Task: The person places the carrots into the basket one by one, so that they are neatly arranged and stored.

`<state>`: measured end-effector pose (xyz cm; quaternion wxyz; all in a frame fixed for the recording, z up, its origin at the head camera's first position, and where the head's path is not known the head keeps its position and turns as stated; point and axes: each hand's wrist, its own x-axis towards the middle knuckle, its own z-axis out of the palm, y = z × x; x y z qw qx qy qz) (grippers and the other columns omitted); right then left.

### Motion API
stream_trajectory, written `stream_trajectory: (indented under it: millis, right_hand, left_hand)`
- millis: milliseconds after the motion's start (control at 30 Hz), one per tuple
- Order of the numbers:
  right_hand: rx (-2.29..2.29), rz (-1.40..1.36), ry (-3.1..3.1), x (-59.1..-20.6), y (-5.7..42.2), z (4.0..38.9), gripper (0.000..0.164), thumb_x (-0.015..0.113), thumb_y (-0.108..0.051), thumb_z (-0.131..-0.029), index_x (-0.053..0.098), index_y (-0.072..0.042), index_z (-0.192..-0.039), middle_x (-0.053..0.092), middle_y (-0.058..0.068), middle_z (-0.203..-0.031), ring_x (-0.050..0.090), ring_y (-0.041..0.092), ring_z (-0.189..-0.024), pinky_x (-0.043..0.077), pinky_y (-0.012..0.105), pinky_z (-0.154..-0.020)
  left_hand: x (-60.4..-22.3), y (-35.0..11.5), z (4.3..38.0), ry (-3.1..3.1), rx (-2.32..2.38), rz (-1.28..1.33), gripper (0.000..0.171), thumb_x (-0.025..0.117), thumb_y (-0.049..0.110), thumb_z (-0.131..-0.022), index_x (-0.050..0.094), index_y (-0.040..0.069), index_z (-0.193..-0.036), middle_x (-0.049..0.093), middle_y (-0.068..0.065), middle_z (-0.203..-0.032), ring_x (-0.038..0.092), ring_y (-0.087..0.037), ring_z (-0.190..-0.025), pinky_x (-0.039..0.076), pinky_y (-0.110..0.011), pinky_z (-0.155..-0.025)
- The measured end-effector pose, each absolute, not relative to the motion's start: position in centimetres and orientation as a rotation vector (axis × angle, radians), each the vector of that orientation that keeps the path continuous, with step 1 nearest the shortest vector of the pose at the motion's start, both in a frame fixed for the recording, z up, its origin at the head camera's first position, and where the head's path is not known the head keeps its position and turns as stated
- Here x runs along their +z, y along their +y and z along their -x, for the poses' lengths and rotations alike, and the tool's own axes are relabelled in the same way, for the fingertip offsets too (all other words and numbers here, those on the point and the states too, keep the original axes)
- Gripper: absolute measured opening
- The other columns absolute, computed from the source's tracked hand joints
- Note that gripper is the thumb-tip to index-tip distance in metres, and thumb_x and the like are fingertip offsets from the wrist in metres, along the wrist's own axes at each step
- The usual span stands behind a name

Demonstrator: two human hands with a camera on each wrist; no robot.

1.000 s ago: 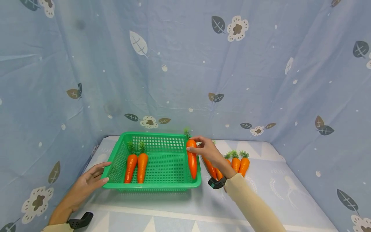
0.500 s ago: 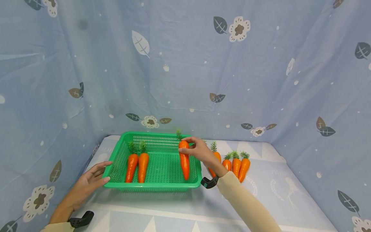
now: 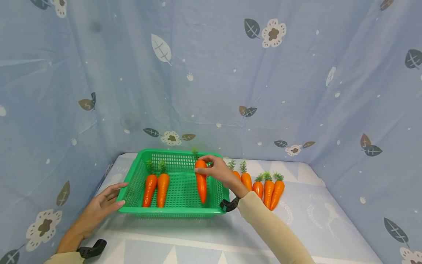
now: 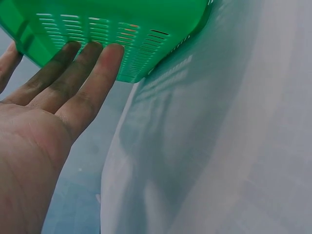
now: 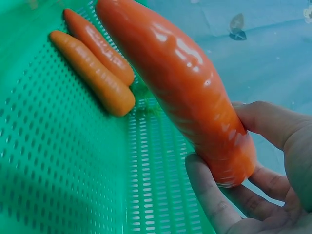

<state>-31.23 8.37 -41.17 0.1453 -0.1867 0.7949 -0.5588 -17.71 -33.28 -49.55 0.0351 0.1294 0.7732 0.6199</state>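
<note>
My right hand [image 3: 215, 170] pinches an orange carrot [image 3: 201, 185] near its leafy top, thumb on one side and fingers on the other. The carrot hangs tip down over the right half of a green plastic basket [image 3: 174, 211]; in the right wrist view the carrot [image 5: 185, 87] is glossy and large. Two more carrots lie side by side in the basket's left half, a redder one [image 3: 150, 190] and a lighter one [image 3: 162, 190]. At the basket's left side rests my left hand [image 3: 99, 205]. In the left wrist view its straight fingers [image 4: 92, 92] touch the slotted wall.
Several carrots [image 3: 268, 192] lie in a row on the table right of the basket, partly hidden behind my right forearm. A patterned cloth covers the table [image 3: 316, 220]. Blue curtains [image 3: 211, 73] with leaves and flowers enclose the back and sides.
My right hand has moved left with the carrot, from the basket's right rim to farther inside over it. My left hand stays at the basket's left side.
</note>
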Motion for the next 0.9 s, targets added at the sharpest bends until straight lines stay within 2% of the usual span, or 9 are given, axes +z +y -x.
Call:
stream_trajectory:
  millis: [167,300,533,700,900]
  right_hand:
    - [-1.613,0.554,2.276,-41.2,7.2,31.4,0.052,0.085,-0.029,-0.088,0.065,-0.014,-0.133,0.066,0.006,-0.119,0.068,0.029,-0.093,0.060,0.041,-0.077]
    - [-1.615,0.550,2.257,-41.5,6.4,31.4,0.049,0.085,-0.026,-0.088,0.066,-0.013,-0.130,0.066,0.007,-0.118,0.068,0.028,-0.092,0.060,0.046,-0.079]
    - [-1.584,0.508,2.265,-41.8,5.3,31.2,0.047,0.086,-0.026,-0.087,0.066,-0.014,-0.128,0.063,0.008,-0.117,0.071,0.028,-0.085,0.057,0.057,-0.086]
    - [-1.549,0.482,2.284,-41.9,4.4,31.2,0.046,0.087,-0.027,-0.086,0.067,-0.015,-0.126,0.059,0.007,-0.121,0.071,0.026,-0.083,0.057,0.057,-0.087]
    - [-1.510,0.489,2.278,-42.3,3.5,31.5,0.044,0.087,-0.027,-0.085,0.068,-0.015,-0.122,0.061,0.006,-0.117,0.070,0.025,-0.083,0.058,0.056,-0.085]
  left_hand:
    - [-49.3,-33.3,17.7,2.367,1.907,-0.394,0.059,0.055,0.012,-0.108,0.030,0.015,-0.162,0.007,-0.018,-0.170,0.007,-0.056,-0.149,0.041,-0.010,-0.097]
    - [-49.1,-33.2,17.6,2.359,1.910,-0.395,0.059,0.055,0.011,-0.108,0.031,0.014,-0.162,0.007,-0.019,-0.170,0.006,-0.057,-0.149,0.040,-0.010,-0.097]
    - [-49.1,-33.2,17.5,2.367,1.908,-0.397,0.059,0.055,0.012,-0.108,0.031,0.014,-0.162,0.010,-0.018,-0.170,0.009,-0.051,-0.151,0.040,-0.010,-0.098]
    - [-49.1,-33.3,17.4,2.378,1.900,-0.391,0.059,0.055,0.012,-0.108,0.031,0.015,-0.162,0.011,-0.017,-0.170,0.010,-0.052,-0.150,0.041,-0.011,-0.098]
    - [-49.2,-33.3,17.4,2.380,1.901,-0.409,0.059,0.054,0.011,-0.108,0.031,0.014,-0.162,0.012,-0.016,-0.170,0.019,-0.031,-0.153,0.040,-0.011,-0.099]
